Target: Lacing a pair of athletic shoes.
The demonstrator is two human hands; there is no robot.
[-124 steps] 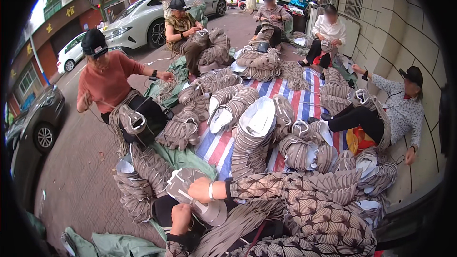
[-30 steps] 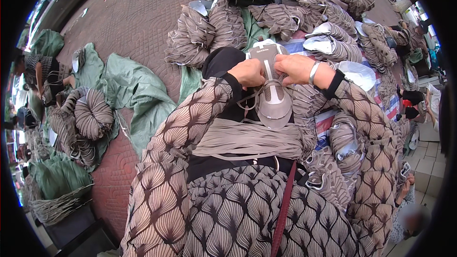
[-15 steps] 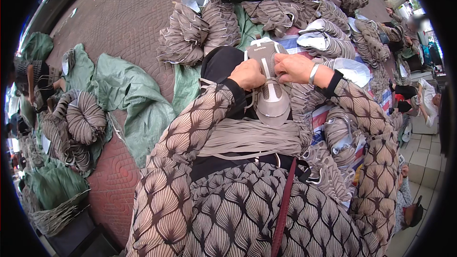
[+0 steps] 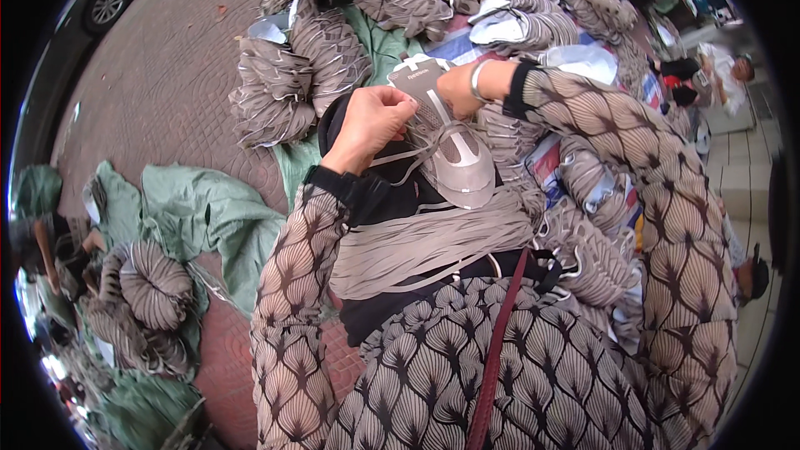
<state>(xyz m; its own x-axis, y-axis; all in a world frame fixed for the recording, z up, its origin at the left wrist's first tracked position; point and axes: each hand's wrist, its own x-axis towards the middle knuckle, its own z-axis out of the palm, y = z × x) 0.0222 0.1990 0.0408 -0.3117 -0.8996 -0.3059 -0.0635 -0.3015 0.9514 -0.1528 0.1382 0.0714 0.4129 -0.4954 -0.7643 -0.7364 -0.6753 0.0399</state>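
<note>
A grey-beige shoe upper [image 4: 463,173] with a light toe cap and a tongue lies over my lap, toe toward me. Loose lace runs across its front and trails off to its left. My left hand [image 4: 372,123] is raised at the upper's left side, thumb and fingers pinched together; what the pinch holds is too small to make out. Against the right edge of the upper, my right hand [image 4: 460,88] is closed on it, its fingertips partly hidden. A thick bundle of flat beige shoelaces [image 4: 425,242] lies across my lap, just below the toe.
Nested stacks of uppers [image 4: 275,87] stand ahead, and more [image 4: 587,254] lie to my right on a striped sheet. Green sacking [image 4: 212,200] and a coiled stack of uppers [image 4: 154,287] are at left. Other people sit at both sides; a car wheel [image 4: 107,7] shows far left.
My left hand has come away from the upper's middle, up and to the left. The right hand has turned and stays at the upper's right edge. The whole view has shifted.
</note>
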